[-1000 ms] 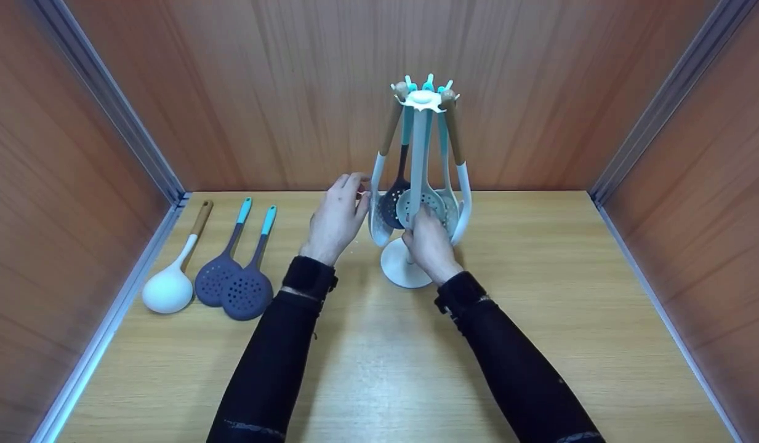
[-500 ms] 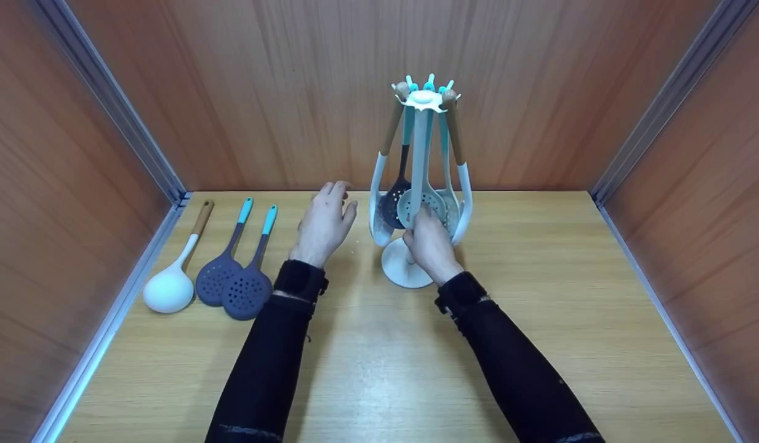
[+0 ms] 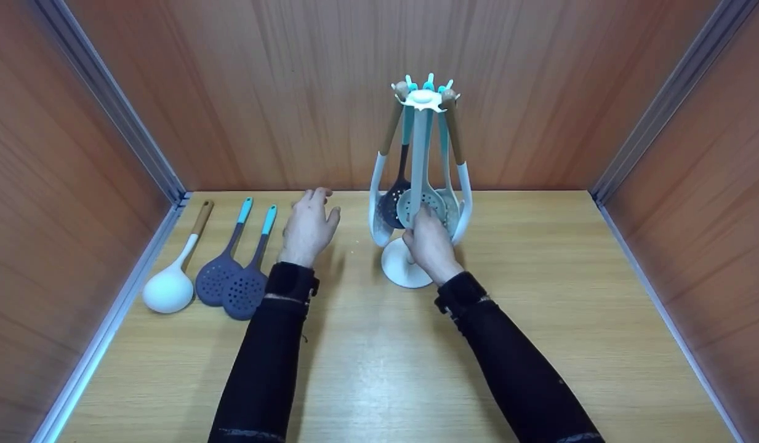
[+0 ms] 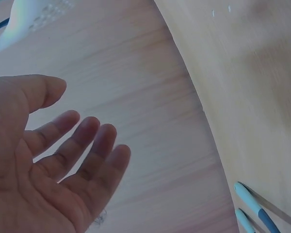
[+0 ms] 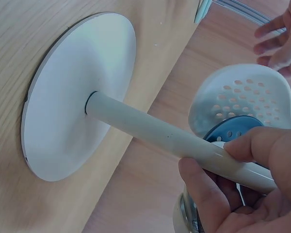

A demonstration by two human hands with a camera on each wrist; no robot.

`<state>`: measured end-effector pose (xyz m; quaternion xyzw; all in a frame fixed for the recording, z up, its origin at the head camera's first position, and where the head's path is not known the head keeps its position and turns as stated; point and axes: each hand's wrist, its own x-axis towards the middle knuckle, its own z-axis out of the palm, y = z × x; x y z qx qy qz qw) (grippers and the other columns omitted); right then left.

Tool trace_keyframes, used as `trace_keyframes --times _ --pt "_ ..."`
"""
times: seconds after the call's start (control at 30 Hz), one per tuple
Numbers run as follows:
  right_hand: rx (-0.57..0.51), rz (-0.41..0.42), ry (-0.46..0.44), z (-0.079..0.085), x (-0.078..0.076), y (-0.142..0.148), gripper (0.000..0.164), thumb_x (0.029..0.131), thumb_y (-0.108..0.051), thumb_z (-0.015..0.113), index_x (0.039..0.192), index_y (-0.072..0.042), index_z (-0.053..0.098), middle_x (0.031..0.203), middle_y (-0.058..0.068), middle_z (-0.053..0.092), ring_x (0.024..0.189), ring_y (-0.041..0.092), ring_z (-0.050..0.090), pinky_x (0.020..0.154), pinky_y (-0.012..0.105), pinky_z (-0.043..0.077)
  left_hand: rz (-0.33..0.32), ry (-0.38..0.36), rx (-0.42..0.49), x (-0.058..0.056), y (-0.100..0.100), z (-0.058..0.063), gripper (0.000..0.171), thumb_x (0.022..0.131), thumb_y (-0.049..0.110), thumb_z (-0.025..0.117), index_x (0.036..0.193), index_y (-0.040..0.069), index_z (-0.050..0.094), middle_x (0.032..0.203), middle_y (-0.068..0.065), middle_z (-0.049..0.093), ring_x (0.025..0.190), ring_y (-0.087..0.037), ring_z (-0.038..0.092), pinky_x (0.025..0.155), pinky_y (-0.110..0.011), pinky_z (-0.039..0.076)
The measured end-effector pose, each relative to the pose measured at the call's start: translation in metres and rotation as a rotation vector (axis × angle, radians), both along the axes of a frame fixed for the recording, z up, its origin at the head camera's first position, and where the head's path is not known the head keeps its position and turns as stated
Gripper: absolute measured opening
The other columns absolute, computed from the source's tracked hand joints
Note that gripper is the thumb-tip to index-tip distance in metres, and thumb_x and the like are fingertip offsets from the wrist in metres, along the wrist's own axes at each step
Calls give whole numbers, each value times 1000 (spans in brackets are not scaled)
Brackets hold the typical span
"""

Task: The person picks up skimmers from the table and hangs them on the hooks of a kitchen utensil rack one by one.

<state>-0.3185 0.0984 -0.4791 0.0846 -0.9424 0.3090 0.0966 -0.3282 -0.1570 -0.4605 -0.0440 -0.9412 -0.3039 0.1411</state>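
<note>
Two bare hands in black sleeves (image 3: 262, 369) show near the middle of the head view; the right hand (image 3: 434, 246) curls thumb and fingers round the slim white pole (image 5: 145, 131) of an upright, round-based white utensil stand (image 3: 420, 141), gripping it low down, just above the disc-shaped white base (image 3: 404, 271); the stand, right of the frame's centre, rises from that grip to a scalloped white top (image 3: 423, 98); several utensils hang from it, among them a pale green perforated skimmer (image 3: 438, 206) just behind the pole, though I cannot tell whether it touches the fingers.

The left hand (image 3: 308, 227) is wide and loose, left of the stand and apart from it; in the left wrist view the thumb (image 4: 48, 92) stands clear of the lightly bent fingers (image 4: 104, 138); left of this hand in the head view, two dark perforated turners with turquoise-ended handles (image 3: 218, 280) lie overlapping on the pale wooden tabletop (image 3: 551, 332); beside them, farther left, lies a rounded white ladle with a brown handle (image 3: 168, 289).
</note>
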Motion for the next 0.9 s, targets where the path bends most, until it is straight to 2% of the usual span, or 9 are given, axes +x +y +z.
trace_keyframes --times 0.13,0.23,0.37,0.57,0.7,0.9 --pt "2 -2 21 -1 0 0 40 104 1 68 142 13 60 128 29 72 117 43 75 105 57 66 35 -22 -6 1 -6 -5 44 117 21 69 154 -2 66 152 -26 73 139 -48 72 114 -61 64" --pt "-3 -4 17 -2 0 0 44 104 1 68 145 14 59 130 30 71 119 43 74 107 58 65 58 -36 -8 0 -10 -9 46 117 22 68 155 -3 66 153 -28 72 141 -51 71 115 -63 63" --pt "-5 -1 4 -1 -1 0 45 106 1 67 148 14 58 130 29 71 118 42 74 107 57 66 98 -50 -22 1 -17 -14 48 116 23 68 156 -4 65 153 -31 71 140 -54 71 115 -65 62" --pt "2 -6 -15 -1 -1 -1 44 107 1 68 149 11 58 131 27 71 117 40 74 106 55 66 140 -91 -45 6 -26 -20 52 117 24 69 158 -8 62 155 -35 69 144 -55 68 124 -62 58" --pt "0 -9 -35 -1 -2 -1 46 109 -1 67 152 10 57 134 26 71 118 39 75 106 54 67 165 -130 -35 7 -30 -25 53 118 23 67 159 -10 59 155 -37 66 145 -56 65 125 -62 56" --pt "15 -9 7 -1 0 -1 45 108 -1 67 150 11 58 132 26 72 118 39 77 105 54 68 207 -153 -22 9 -38 -30 54 117 23 65 159 -11 58 157 -39 63 145 -61 63 126 -66 54"
